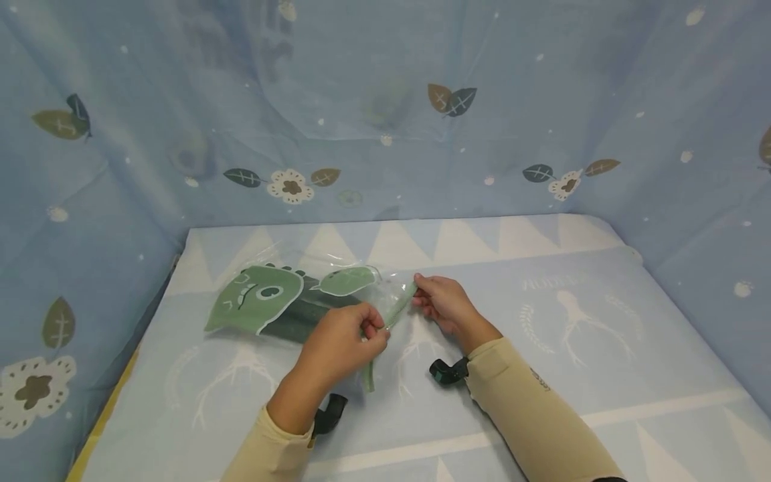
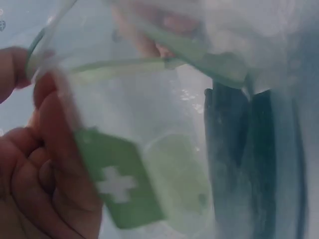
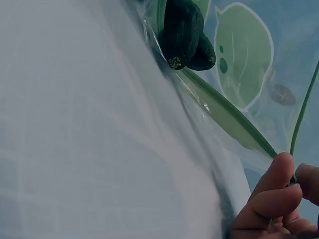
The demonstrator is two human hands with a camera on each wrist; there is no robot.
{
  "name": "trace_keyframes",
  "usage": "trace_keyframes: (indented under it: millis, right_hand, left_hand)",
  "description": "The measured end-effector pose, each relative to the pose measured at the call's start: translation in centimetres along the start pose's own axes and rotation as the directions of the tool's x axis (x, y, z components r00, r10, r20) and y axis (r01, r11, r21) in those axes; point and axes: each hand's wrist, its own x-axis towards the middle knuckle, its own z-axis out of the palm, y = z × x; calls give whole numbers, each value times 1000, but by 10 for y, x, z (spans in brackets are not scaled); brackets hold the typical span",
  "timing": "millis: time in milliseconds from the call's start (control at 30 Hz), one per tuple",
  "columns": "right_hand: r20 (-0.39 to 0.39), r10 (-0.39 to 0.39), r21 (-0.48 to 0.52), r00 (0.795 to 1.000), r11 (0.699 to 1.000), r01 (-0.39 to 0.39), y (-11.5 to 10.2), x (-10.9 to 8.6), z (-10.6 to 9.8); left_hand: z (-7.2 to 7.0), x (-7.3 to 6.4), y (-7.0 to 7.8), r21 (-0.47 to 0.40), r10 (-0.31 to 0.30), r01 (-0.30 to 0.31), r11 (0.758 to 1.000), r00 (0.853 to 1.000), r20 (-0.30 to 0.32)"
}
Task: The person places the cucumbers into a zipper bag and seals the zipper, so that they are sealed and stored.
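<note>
A clear zip bag [image 1: 241, 304] with a green printed cartoon face lies on the left half of the table. Dark green cucumbers [image 1: 295, 318] are inside it, and two of their ends show in the right wrist view. My left hand [image 1: 343, 341] pinches the near side of the bag's green-edged mouth [image 3: 229, 114] between thumb and forefinger. At the far side of that mouth, my right hand [image 1: 446, 304] pinches the rim. In the right wrist view the two green rims part from where the right fingertips [image 3: 281, 167] hold them. The bag's lower front is partly hidden behind the left hand.
A pale blue patterned cloth [image 1: 530, 388] covers the table. Blue curtains [image 1: 385, 114] printed with leaves and flowers hang at the back and both sides. A black wrist mount [image 1: 448, 371] sits on the right wrist, and another black mount [image 1: 330, 414] on the left.
</note>
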Motion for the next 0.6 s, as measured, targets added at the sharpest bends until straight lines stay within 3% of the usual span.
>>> trace_keyframes:
  millis: [200, 400, 500, 600]
  right_hand:
    - [27, -13, 72, 1000, 997, 11, 5, 2, -3]
    - [74, -65, 106, 995, 993, 57, 5, 3, -3]
    - [64, -71, 103, 995, 993, 64, 6, 3, -3]
    - [41, -53, 100, 998, 994, 49, 10, 3, -7]
  left_hand:
    - [4, 1, -2, 75, 23, -33, 997, 991, 132]
    - [7, 2, -2, 111, -13, -9, 994, 981, 194]
    - [10, 4, -2, 143, -20, -11, 990, 976, 216]
    - [13, 8, -1, 177, -18, -31, 984, 962, 272]
